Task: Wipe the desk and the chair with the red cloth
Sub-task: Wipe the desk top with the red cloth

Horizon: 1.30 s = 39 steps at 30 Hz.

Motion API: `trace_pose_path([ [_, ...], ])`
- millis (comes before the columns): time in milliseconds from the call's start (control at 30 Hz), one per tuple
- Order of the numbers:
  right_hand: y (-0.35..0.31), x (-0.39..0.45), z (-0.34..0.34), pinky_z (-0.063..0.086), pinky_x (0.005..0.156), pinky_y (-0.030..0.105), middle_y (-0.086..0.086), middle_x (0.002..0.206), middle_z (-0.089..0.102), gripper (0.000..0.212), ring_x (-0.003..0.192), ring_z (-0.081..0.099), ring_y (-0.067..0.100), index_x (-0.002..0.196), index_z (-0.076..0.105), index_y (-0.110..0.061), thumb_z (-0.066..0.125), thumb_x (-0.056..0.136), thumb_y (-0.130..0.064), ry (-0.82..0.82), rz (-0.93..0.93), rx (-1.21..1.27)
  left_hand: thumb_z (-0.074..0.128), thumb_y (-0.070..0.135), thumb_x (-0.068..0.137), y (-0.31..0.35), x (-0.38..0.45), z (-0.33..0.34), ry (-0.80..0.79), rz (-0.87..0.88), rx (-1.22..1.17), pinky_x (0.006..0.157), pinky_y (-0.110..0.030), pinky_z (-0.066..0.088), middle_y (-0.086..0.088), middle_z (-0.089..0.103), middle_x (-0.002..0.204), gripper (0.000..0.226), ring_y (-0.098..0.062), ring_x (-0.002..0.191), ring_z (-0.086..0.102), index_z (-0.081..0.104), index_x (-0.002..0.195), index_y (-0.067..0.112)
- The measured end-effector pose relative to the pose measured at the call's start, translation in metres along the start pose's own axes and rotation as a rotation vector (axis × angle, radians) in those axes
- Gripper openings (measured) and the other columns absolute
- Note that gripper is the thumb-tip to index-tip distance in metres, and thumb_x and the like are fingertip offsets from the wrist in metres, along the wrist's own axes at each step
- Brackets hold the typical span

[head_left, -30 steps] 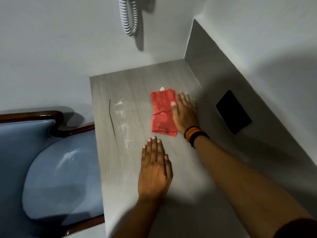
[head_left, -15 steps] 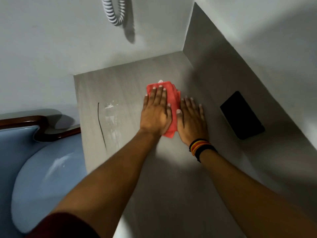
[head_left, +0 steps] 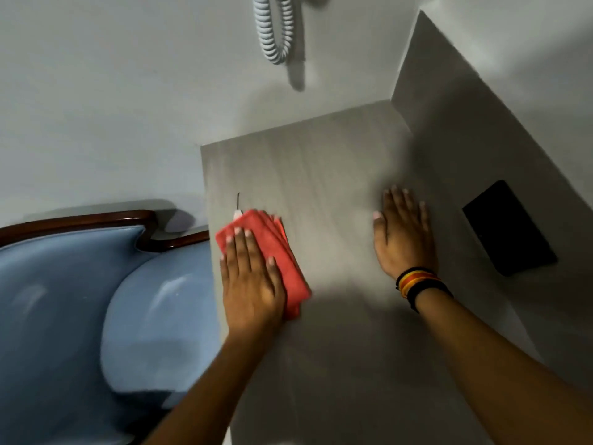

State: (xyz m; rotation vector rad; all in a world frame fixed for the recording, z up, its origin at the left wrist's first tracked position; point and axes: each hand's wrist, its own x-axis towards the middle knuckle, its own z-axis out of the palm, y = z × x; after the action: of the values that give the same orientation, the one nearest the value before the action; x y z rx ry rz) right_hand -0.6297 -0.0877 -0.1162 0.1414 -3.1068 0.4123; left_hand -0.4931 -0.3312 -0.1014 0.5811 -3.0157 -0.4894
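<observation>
The folded red cloth (head_left: 282, 252) lies on the grey desk (head_left: 337, 348) near its left edge. My left hand (head_left: 250, 277) presses flat on top of the cloth, fingers together, covering its near half. My right hand (head_left: 402, 232), with striped bands at the wrist, rests flat and bare on the desk to the right, well apart from the cloth. The blue padded chair (head_left: 80, 300) with a dark wood frame stands against the desk's left edge. A thin dark line (head_left: 238, 200) on the desk shows just beyond the cloth.
A black rectangular panel (head_left: 508, 228) is set in the grey side wall on the right. A coiled grey cord (head_left: 274, 27) hangs on the white wall behind the desk. The desk sits in a corner, closed at the back and right.
My left hand took over the cloth and slid it left across the desk to the left edge, over the white smudges. My right hand let go and stayed flat on the right.
</observation>
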Motion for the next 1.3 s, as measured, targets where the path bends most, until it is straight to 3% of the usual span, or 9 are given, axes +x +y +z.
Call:
trace_pose_path([
  [100, 0.001, 0.0, 0.001, 0.009, 0.131, 0.049, 0.007, 0.17, 0.026, 0.066, 0.16, 0.018, 0.021, 0.16, 0.031, -0.01, 0.019, 0.103, -0.041, 0.017, 0.0, 0.005, 0.023, 0.044, 0.106, -0.004, -0.013, -0.002, -0.117, -0.046, 0.07, 0.137, -0.051, 0.006, -0.02, 0.001, 0.178, 0.078, -0.033, 0.168, -0.001, 0.004, 0.169, 0.001],
  [200, 0.004, 0.002, 0.005, 0.01, 0.131, 0.049, 0.007, 0.17, 0.027, 0.064, 0.159, 0.02, 0.022, 0.16, 0.032, -0.011, 0.021, 0.103, -0.041, 0.028, -0.005, 0.007, 0.021, 0.053, 0.104, 0.015, 0.049, -0.002, -0.085, -0.146, 0.08, 0.137, -0.053, 0.002, -0.029, 0.003, 0.176, 0.087, -0.041, 0.166, 0.001, 0.004, 0.167, -0.005],
  [400, 0.006, 0.001, 0.01, 0.01, 0.13, 0.049, 0.006, 0.17, 0.028, 0.064, 0.159, 0.021, 0.022, 0.159, 0.033, -0.013, 0.02, 0.103, -0.042, 0.063, -0.005, 0.019, 0.021, 0.051, 0.11, 0.007, 0.156, -0.008, -0.057, -0.056, 0.106, 0.137, -0.05, 0.003, -0.025, 0.003, 0.177, 0.081, -0.036, 0.167, 0.002, 0.005, 0.168, -0.003],
  [467, 0.006, 0.002, 0.01, 0.011, 0.13, 0.05, 0.007, 0.169, 0.03, 0.065, 0.158, 0.022, 0.023, 0.159, 0.034, -0.012, 0.02, 0.103, -0.043, 0.074, -0.013, 0.016, 0.019, 0.05, 0.111, 0.006, 0.138, -0.005, -0.017, -0.044, 0.08, 0.137, -0.049, 0.004, -0.022, 0.004, 0.178, 0.078, -0.033, 0.168, 0.002, 0.004, 0.168, -0.001],
  [633, 0.006, 0.001, 0.01, 0.011, 0.13, 0.051, 0.008, 0.169, 0.03, 0.065, 0.158, 0.022, 0.024, 0.158, 0.034, -0.011, 0.02, 0.103, -0.043, 0.078, -0.022, 0.016, 0.02, 0.05, 0.109, -0.011, 0.003, 0.005, -0.022, 0.067, 0.075, 0.138, -0.048, 0.006, -0.014, 0.002, 0.18, 0.077, -0.025, 0.168, -0.003, 0.003, 0.17, 0.006],
  [833, 0.007, 0.001, 0.012, 0.013, 0.129, 0.051, 0.01, 0.168, 0.032, 0.064, 0.158, 0.023, 0.025, 0.158, 0.035, -0.011, 0.023, 0.104, -0.042, 0.095, -0.032, 0.006, 0.02, 0.051, 0.111, -0.025, 0.088, -0.003, -0.089, 0.2, 0.102, 0.138, -0.045, 0.001, -0.013, -0.001, 0.18, 0.076, -0.023, 0.168, -0.003, 0.003, 0.17, 0.007],
  [1000, 0.008, 0.0, 0.014, 0.013, 0.13, 0.05, 0.009, 0.167, 0.034, 0.062, 0.158, 0.024, 0.024, 0.157, 0.037, -0.011, 0.025, 0.104, -0.041, 0.118, -0.03, 0.031, 0.019, 0.054, 0.111, -0.019, 0.174, -0.01, -0.089, 0.161, 0.104, 0.138, -0.043, 0.0, -0.012, 0.003, 0.18, 0.076, -0.024, 0.168, 0.001, 0.005, 0.17, 0.008],
  [1167, 0.003, -0.001, 0.008, 0.012, 0.13, 0.051, 0.009, 0.168, 0.033, 0.064, 0.158, 0.024, 0.025, 0.157, 0.037, -0.01, 0.024, 0.103, -0.042, 0.092, -0.033, 0.032, 0.014, 0.054, 0.11, -0.017, 0.087, -0.003, -0.023, 0.138, 0.05, 0.138, -0.044, 0.002, -0.012, 0.001, 0.18, 0.076, -0.024, 0.168, -0.002, 0.001, 0.17, 0.009],
  [1300, 0.005, -0.003, 0.009, 0.014, 0.129, 0.051, 0.01, 0.167, 0.034, 0.065, 0.157, 0.025, 0.025, 0.157, 0.037, -0.01, 0.023, 0.103, -0.043, 0.092, -0.032, 0.023, 0.017, 0.055, 0.111, -0.02, 0.062, -0.007, -0.085, 0.207, 0.02, 0.138, -0.042, 0.0, -0.009, -0.002, 0.18, 0.077, -0.02, 0.168, -0.005, 0.001, 0.171, 0.01],
])
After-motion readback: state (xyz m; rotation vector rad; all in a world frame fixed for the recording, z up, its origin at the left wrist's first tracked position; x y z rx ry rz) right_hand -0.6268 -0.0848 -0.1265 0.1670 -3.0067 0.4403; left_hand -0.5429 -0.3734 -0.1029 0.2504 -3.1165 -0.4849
